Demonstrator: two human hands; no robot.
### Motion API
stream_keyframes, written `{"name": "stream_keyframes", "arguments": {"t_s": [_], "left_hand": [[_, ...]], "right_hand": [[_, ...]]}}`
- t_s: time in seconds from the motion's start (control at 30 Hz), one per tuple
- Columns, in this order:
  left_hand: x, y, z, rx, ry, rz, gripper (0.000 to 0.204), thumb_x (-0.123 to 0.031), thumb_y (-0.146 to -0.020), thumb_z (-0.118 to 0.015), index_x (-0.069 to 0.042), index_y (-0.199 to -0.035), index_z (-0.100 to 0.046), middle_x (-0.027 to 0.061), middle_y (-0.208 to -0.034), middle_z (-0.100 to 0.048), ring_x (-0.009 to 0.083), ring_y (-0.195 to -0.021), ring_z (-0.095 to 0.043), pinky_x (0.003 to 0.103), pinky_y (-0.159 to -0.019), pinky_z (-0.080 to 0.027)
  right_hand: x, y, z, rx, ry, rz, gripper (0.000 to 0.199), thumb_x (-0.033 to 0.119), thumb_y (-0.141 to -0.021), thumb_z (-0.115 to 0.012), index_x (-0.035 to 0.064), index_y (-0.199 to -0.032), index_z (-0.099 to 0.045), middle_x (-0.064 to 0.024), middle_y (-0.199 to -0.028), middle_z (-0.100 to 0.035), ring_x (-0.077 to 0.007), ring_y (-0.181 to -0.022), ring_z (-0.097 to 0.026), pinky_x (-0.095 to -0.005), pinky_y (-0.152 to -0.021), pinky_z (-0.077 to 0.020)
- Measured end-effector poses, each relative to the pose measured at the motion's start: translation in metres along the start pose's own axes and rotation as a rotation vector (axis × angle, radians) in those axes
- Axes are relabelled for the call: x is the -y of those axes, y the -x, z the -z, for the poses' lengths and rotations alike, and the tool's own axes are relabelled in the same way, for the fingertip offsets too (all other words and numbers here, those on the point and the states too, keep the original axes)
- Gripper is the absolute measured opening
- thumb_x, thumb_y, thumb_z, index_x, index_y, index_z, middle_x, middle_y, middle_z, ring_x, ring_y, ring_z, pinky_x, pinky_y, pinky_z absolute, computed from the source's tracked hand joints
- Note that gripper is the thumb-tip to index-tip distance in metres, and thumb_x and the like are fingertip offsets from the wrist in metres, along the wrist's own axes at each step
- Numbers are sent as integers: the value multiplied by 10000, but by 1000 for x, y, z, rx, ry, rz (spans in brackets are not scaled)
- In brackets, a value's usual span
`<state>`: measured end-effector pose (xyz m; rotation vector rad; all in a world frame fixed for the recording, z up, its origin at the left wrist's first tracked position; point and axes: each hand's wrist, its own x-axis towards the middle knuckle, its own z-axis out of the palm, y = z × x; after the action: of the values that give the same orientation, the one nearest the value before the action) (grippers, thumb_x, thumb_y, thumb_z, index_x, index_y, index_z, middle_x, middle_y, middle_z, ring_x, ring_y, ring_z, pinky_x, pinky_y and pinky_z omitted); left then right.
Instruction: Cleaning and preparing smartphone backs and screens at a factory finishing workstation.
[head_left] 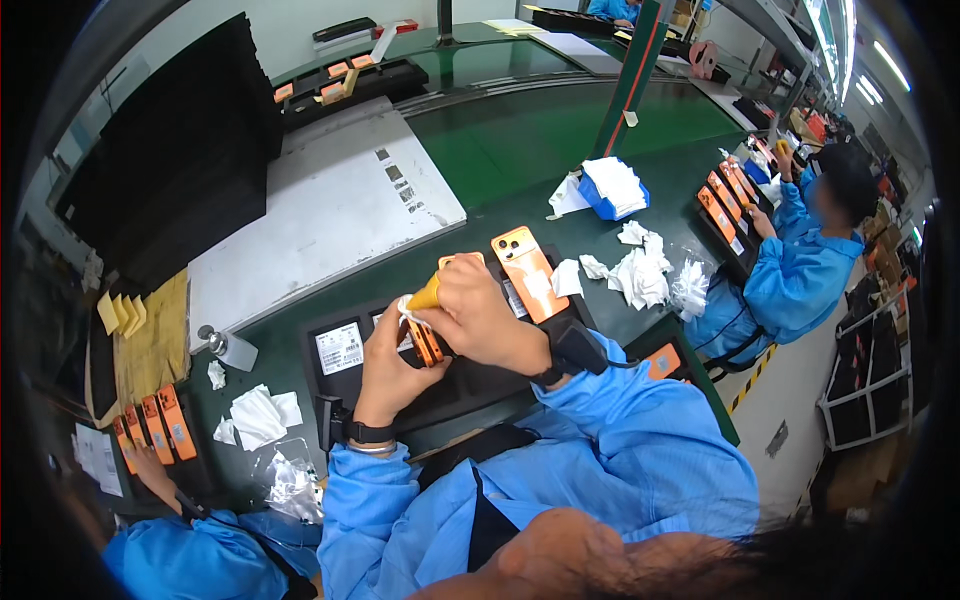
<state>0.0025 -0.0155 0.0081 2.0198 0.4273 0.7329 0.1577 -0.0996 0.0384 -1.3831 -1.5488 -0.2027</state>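
My left hand (392,370) grips an orange phone (428,345), held on edge above a black foam tray (465,400). In my right hand (485,318) is a yellow pointed tool (425,294), with a scrap of white cloth (405,306) at its tip against the phone's upper end. My fingers cover part of the tool and phone. Right of my right hand, another orange phone (530,275) lies with its camera side up on the tray's far right. A white printed label (340,348) sits in the tray's left slot.
Crumpled white wipes (640,275) and a blue box of wipes (615,190) lie to the right. At left stand a pump bottle (232,350) and more wipes (262,415). A green post (632,85) rises beyond. Co-workers sit on both sides with phone trays.
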Motion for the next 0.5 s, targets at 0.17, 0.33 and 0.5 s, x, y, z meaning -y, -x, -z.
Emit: {"name": "stream_keyframes", "arguments": {"t_s": [0.17,0.33,0.5], "left_hand": [[6,-5,-2,-48,120,9,809,-56,-623,-880,-23,-1339,-504,142,-1242,-615,263,-1139,-646,380,-987,-537],[2,-1,-1,22,-11,-39,827,-25,-617,-876,-44,-1348,-490,115,-1313,-592,220,-1169,-623,387,-980,-561],[11,6,4,-13,62,-11,862,-17,-625,-877,-48,-1372,-448,125,-1332,-585,239,-1185,-626,393,-991,-561]], "right_hand": [[7,25,10,124,-64,24,106,172,-820,-726,75,-860,-721,-95,-826,-591,-290,-791,-553,-448,-809,-412],[-58,-10,16,-208,112,-67,84,133,-794,-751,66,-828,-714,-89,-785,-641,-319,-806,-588,-430,-764,-426],[-134,30,101,-317,585,-181,118,172,-827,-745,65,-853,-700,-115,-789,-654,-333,-780,-605,-449,-700,-457]]}}
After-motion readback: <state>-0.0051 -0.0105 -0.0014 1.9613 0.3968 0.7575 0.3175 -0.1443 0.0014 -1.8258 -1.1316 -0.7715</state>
